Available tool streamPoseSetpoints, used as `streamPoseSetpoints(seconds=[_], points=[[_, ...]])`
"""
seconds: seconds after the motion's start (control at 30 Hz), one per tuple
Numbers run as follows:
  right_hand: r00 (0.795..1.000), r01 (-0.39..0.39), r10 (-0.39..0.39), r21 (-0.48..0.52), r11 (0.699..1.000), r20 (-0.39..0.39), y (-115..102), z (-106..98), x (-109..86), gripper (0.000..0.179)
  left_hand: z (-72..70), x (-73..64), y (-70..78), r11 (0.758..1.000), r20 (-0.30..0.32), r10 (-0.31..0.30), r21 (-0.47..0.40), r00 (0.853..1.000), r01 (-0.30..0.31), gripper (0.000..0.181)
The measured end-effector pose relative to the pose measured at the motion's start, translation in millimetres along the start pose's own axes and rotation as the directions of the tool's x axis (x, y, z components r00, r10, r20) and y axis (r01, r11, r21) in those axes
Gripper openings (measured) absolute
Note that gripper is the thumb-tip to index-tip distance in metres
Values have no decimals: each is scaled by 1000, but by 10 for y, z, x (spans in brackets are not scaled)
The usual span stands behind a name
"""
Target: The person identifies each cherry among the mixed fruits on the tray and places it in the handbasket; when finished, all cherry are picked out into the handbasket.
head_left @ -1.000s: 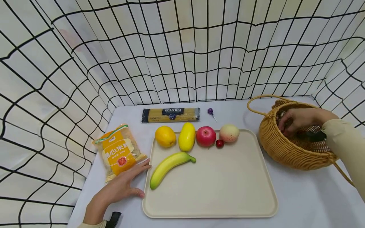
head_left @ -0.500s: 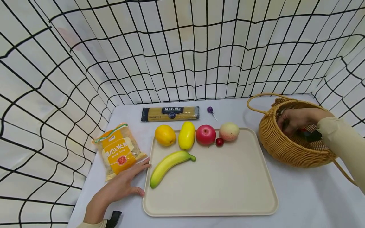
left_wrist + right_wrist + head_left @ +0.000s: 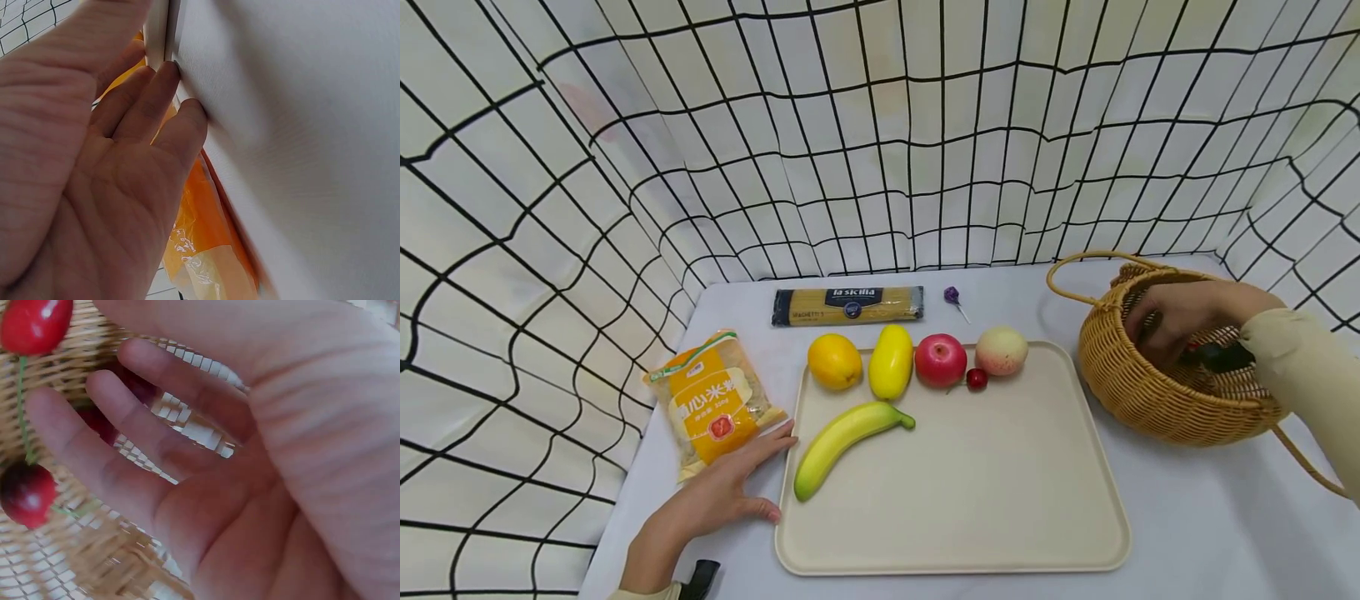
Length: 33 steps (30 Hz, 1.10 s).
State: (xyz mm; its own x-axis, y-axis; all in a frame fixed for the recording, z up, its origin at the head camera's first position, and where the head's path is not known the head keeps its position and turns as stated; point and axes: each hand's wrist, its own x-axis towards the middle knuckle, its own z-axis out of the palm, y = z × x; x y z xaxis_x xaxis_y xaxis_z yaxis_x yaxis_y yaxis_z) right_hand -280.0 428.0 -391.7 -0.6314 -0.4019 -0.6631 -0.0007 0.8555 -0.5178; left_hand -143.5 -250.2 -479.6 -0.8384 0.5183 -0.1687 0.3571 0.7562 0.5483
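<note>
My left hand (image 3: 722, 497) lies beside the beige tray (image 3: 985, 483), its fingertips and thumb at the tray's left rim. In the left wrist view its fingers are extended and hold nothing. My right hand (image 3: 1195, 312) reaches into the wicker basket (image 3: 1150, 408) at the right. The right wrist view shows its fingers (image 3: 128, 469) spread and loosely bent. A bright red cherry (image 3: 36, 325) and a darker cherry (image 3: 28, 494) with green stems lie near the fingertips. More dark red fruit (image 3: 140, 387) is partly hidden behind the fingers; the thumb's tip is out of sight.
On the tray are a banana (image 3: 846, 446), a lemon-like fruit (image 3: 835, 362), a yellow oblong fruit (image 3: 891, 362), a red apple (image 3: 940, 361), a peach (image 3: 1002, 351) and a cherry (image 3: 977, 379). Behind lie spaghetti (image 3: 850, 306) and a lollipop (image 3: 952, 295). A yellow food bag (image 3: 715, 400) lies left.
Inside the basket my right hand shifts slightly and its fingers reach lower. The left hand, the tray and its fruit stay where they were.
</note>
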Motion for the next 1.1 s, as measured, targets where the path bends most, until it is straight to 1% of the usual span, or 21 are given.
streamPoseSetpoints(seconds=[0.07, 0.13, 0.27, 0.37, 0.47, 0.53, 0.57, 0.6, 0.63, 0.67, 0.7, 0.73, 0.8, 0.87, 0.9, 0.97, 1.03, 1.07, 1.1], points=[[1000, 5, -6, -17, 1000, -17, -47, -28, -98, 39, 4, 1, -3, 1000, 4, -1, 0, 1000, 1, 94], [1000, 15, -15, -3, 1000, -24, -91, -69, -215, 45, 4, 3, -4, 1000, 4, 1, -2, 1000, -1, 94], [998, 37, -38, -23, 999, -39, -197, -162, -438, 49, -4, 7, -2, 1000, 0, 8, -2, 1000, -8, 95], [994, 69, -77, -112, 991, -71, -300, -205, -549, 48, -14, 9, -3, 1000, -7, 20, 3, 1000, -20, 94], [987, 94, -116, -186, 978, -108, -422, -203, -609, 45, -19, 14, -7, 1000, -10, 28, 10, 1000, -28, 93], [973, 123, -170, -272, 954, -156, -512, -174, -627, 42, -22, 16, -9, 999, -9, 31, 9, 999, -31, 93], [963, 130, -196, -317, 939, -186, -566, -150, -638, 40, -20, 16, -12, 999, -10, 35, 8, 999, -35, 93], [946, 137, -230, -361, 922, -227, -624, -120, -643, 37, -18, 17, -11, 1000, -7, 29, 8, 1000, -29, 93], [923, 140, -265, -401, 905, -277, -685, -82, -649, 34, -16, 16, -11, 1000, -6, 26, 8, 1000, -26, 93], [895, 145, -304, -432, 890, -327, -749, -40, -650, 32, -16, 13, -11, 1000, -6, 30, 7, 1000, -30, 93], [864, 148, -337, -451, 880, -374, -816, 2, -646, 29, -15, 11, -12, 999, -11, 35, 4, 999, -35, 93], [832, 156, -363, -453, 878, -419, -885, 50, -640, 27, -15, 8, -12, 999, -14, 36, 3, 999, -36, 93], [762, 191, -417, -444, 875, -495, -1015, 159, -602, 24, -16, 2, -13, 999, -21, 41, 1, 999, -41, 94], [699, 244, -479, -453, 858, -531, -1130, 272, -534, 24, -14, 0, -16, 999, -28, 45, -1, 999, -45, 94], [671, 265, -506, -462, 847, -543, -1183, 331, -491, 24, -13, 0, -18, 999, -30, 48, -3, 998, -48, 95], [613, 320, -569, -485, 814, -548, -1290, 461, -395, 25, -9, 4, -21, 999, -30, 50, 0, 998, -50, 95], [566, 361, -613, -503, 785, -551, -1396, 602, -296, 27, -3, 12, -21, 999, -26, 47, 3, 999, -47, 95], [550, 376, -624, -502, 779, -556, -1446, 674, -241, 29, -1, 16, -19, 999, -24, 47, 5, 999, -47, 95], [544, 398, -627, -486, 778, -558, -1498, 750, -190, 32, 2, 21, -19, 999, -21, 46, 5, 999, -46, 95]])
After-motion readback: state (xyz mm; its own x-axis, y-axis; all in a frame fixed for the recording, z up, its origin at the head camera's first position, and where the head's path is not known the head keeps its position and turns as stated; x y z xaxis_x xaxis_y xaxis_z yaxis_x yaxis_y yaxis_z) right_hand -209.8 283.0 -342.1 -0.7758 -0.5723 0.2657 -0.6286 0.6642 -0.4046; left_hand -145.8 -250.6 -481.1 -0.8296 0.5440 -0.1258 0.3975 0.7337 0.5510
